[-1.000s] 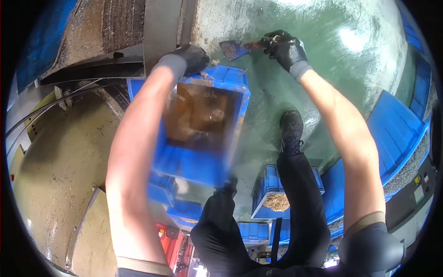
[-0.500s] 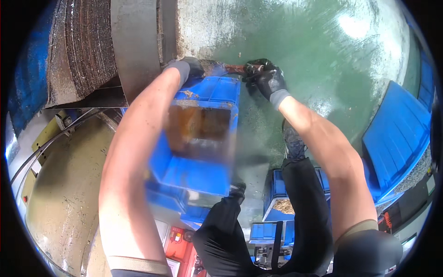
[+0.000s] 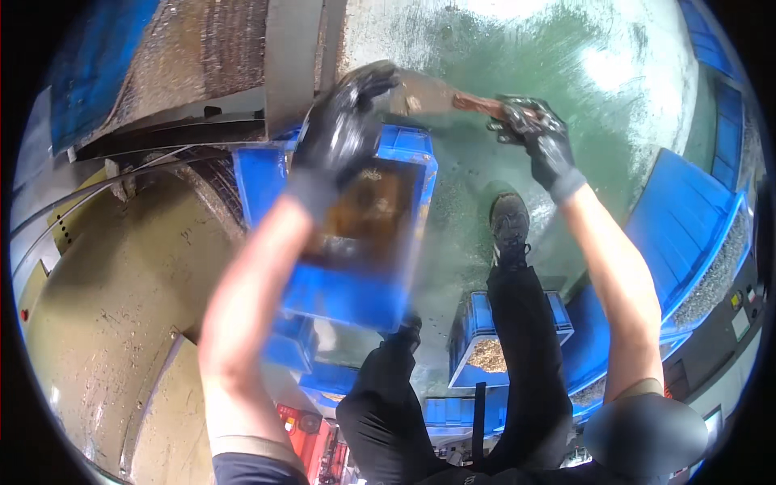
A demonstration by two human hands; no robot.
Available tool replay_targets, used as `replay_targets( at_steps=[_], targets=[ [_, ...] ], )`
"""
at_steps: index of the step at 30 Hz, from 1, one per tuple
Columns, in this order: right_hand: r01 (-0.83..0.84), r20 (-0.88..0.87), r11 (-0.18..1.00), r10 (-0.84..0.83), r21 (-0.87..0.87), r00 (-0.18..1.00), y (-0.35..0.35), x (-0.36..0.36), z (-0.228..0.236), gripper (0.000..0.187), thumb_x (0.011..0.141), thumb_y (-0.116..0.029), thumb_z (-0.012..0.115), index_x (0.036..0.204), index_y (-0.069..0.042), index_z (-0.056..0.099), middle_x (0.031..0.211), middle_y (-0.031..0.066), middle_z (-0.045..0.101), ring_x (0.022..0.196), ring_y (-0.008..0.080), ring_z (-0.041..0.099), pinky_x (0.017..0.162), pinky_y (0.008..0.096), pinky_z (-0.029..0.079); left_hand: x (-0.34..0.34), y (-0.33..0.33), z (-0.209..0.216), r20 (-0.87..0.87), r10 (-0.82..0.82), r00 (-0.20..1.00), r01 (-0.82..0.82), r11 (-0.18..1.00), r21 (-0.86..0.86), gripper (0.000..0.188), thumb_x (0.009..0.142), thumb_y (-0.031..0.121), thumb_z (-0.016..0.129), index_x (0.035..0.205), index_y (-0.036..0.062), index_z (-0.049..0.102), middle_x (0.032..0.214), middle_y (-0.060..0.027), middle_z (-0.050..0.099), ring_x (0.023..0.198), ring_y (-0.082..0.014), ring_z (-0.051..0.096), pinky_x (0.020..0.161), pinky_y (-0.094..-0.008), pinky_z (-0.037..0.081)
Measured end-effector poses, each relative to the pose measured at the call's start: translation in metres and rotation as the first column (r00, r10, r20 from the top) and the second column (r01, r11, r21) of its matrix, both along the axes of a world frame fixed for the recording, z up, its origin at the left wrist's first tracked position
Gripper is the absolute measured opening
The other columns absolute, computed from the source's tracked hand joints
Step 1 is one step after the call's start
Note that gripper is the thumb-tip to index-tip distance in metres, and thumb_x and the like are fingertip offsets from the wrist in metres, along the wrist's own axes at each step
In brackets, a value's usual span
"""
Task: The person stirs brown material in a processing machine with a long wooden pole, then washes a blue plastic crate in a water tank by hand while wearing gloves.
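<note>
My right hand (image 3: 535,129), in a wet black glove with a grey cuff, is closed around the reddish-brown handle (image 3: 477,105) of a long tool. The tool's broad brownish head (image 3: 424,93) reaches left behind my left hand (image 3: 343,129); motion blur hides its exact kind. That left hand, also gloved in black, is raised beside the head with its fingers apart; whether it touches the tool is not clear. Below it stands a blue plastic bin (image 3: 343,299), blurred, with a brown, dirty interior. My left forearm crosses its left side.
A grey metal panel (image 3: 295,69) and a stack of brown ribbed sheets (image 3: 214,65) stand at far left. A curved tan machine surface (image 3: 121,299) lies left. Another blue bin (image 3: 473,311) with chips is by my right leg. Large blue containers (image 3: 671,234) line the right.
My right hand has moved right with the tool. My left hand has lifted off the bin's far rim and come nearer, its fingers now showing. The view has shifted slightly.
</note>
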State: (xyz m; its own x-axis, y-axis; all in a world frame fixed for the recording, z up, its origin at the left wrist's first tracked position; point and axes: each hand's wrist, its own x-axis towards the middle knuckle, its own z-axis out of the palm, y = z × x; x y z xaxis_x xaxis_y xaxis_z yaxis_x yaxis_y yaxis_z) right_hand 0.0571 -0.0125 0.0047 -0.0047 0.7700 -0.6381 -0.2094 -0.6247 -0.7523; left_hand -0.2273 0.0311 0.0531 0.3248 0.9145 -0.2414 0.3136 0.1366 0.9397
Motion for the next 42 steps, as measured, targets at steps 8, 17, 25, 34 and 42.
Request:
replay_targets(
  at_steps=[8,17,25,34,42],
  targets=[
    [-0.668,0.614,0.642,0.367,0.377,0.699,-0.06,-0.037,0.134,0.027,0.086,-0.012,0.064,0.111,-0.002,0.062,0.108,0.0154,0.067,0.092,0.0259,0.067,0.079,0.035,0.055,-0.082,-0.151,0.024,0.0,0.455,0.89,-0.45,0.881,-0.142,0.037,0.088,-0.007,0.044,0.122,-0.0001,0.056,0.118,-0.0132,0.063,0.112,-0.0216,0.059,0.099,-0.0317,0.044],
    [-0.718,0.584,0.688,0.54,0.109,0.606,0.057,-0.055,0.11,0.024,0.089,-0.011,0.06,0.113,-0.008,0.064,0.096,0.0062,0.069,0.073,0.0146,0.063,0.064,0.0294,0.052,-0.079,-0.116,0.027,-0.66,0.245,0.71,-0.079,0.959,0.272,0.04,0.084,-0.001,0.046,0.122,0.0046,0.056,0.113,-0.0164,0.063,0.107,-0.0297,0.06,0.093,-0.037,0.047],
    [-0.695,0.565,0.691,0.498,0.199,0.657,0.072,-0.088,0.104,0.021,0.092,-0.014,0.057,0.111,-0.008,0.064,0.093,0.0098,0.069,0.078,0.0119,0.065,0.065,0.0258,0.051,-0.092,-0.069,0.0,-0.893,0.103,0.438,0.167,0.967,0.194,0.049,0.078,0.005,0.05,0.126,0.008,0.055,0.134,-0.0152,0.05,0.126,-0.0297,0.044,0.107,-0.0396,0.034],
    [-0.639,0.632,0.63,0.287,0.441,0.72,0.025,-0.058,0.107,0.026,0.083,-0.012,0.068,0.108,-0.007,0.067,0.102,0.0119,0.069,0.092,0.0276,0.067,0.081,0.0353,0.052,-0.077,-0.16,0.0,-0.774,-0.005,0.633,0.239,0.952,0.19,0.05,0.081,0.0,0.045,0.129,0.0051,0.052,0.132,-0.0189,0.051,0.123,-0.0336,0.047,0.107,-0.042,0.037],
    [-0.668,0.565,0.567,0.382,0.482,0.731,0.03,-0.056,0.105,0.027,0.082,-0.007,0.068,0.108,-0.004,0.066,0.11,0.0117,0.067,0.096,0.0263,0.067,0.083,0.0327,0.053,-0.055,-0.14,0.007,-0.719,0.191,0.668,0.034,0.958,0.286,0.049,0.081,0.001,0.048,0.129,0.005,0.051,0.131,-0.0182,0.052,0.121,-0.0348,0.049,0.104,-0.0413,0.039]
  ],
)
